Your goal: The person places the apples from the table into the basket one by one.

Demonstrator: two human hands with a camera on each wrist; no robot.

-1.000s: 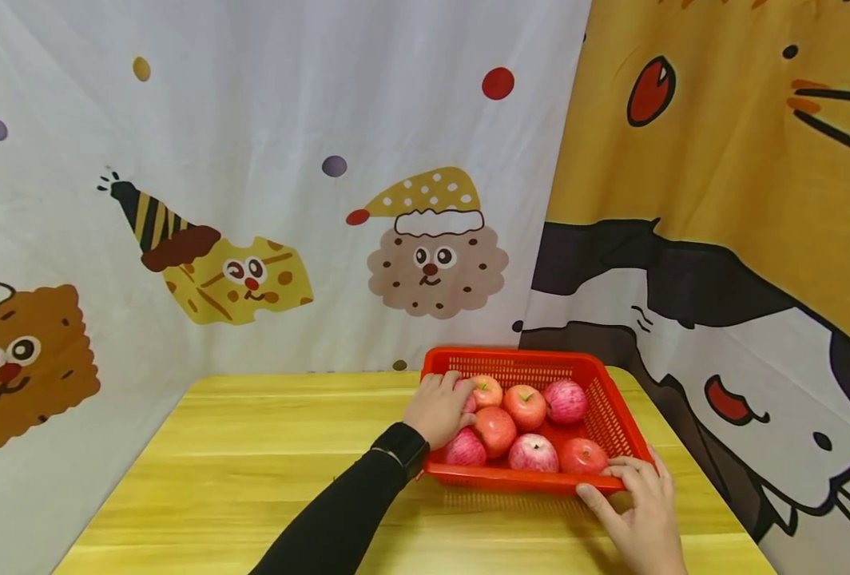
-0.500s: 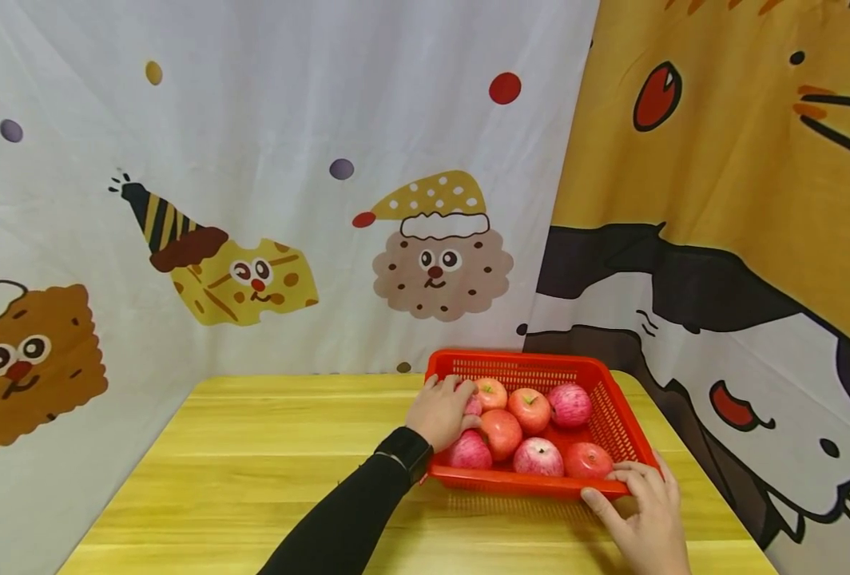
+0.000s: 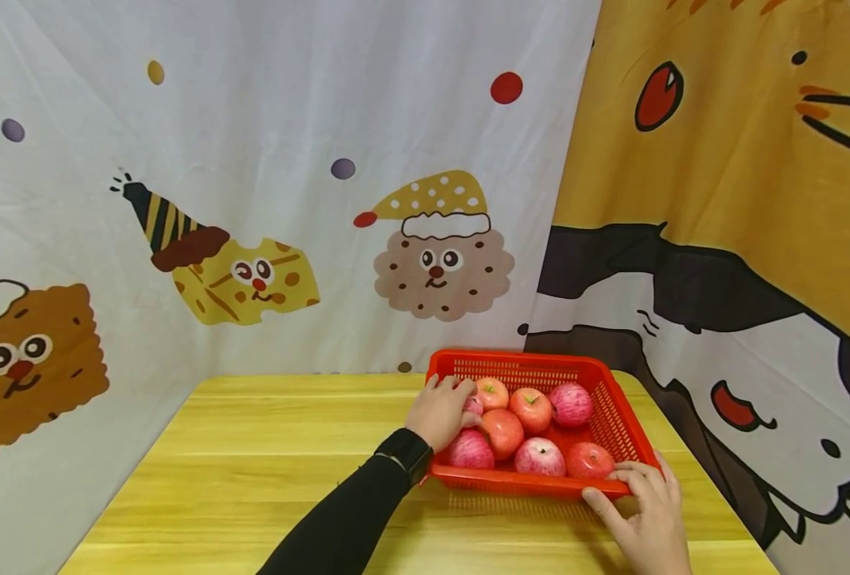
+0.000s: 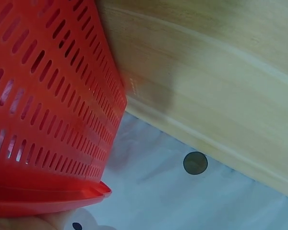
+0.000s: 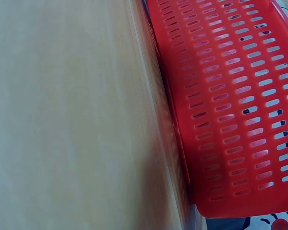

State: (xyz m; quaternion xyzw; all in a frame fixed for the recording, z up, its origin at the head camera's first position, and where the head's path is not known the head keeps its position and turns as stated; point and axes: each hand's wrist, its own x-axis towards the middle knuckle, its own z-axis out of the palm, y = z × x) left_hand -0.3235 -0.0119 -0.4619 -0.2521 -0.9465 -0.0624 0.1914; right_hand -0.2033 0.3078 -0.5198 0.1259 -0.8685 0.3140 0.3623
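Note:
A red plastic basket (image 3: 511, 479) with slotted sides stands at the right of the wooden table and holds several red and pink apples (image 3: 531, 410). My left hand (image 3: 435, 411) reaches over its left rim. Fingers and thumb curl around a pink apple (image 3: 473, 405), mostly hidden under the hand. At the front right corner my right hand (image 3: 644, 511) grips the rim, thumb outside and fingers over the edge, close to a red apple (image 3: 589, 461). The left wrist view has the slotted side (image 4: 57, 96) with a bit of hand below the rim; in the right wrist view no hand shows.
The wooden table (image 3: 267, 463) extends to the left of the basket. Behind it hangs a white curtain (image 3: 252, 120) with cartoon prints, and a yellow printed curtain (image 3: 720, 176) hangs close by on the right.
The head view has shifted slightly. Both hands keep the same places on the apple and the basket rim, and the apples lie as before.

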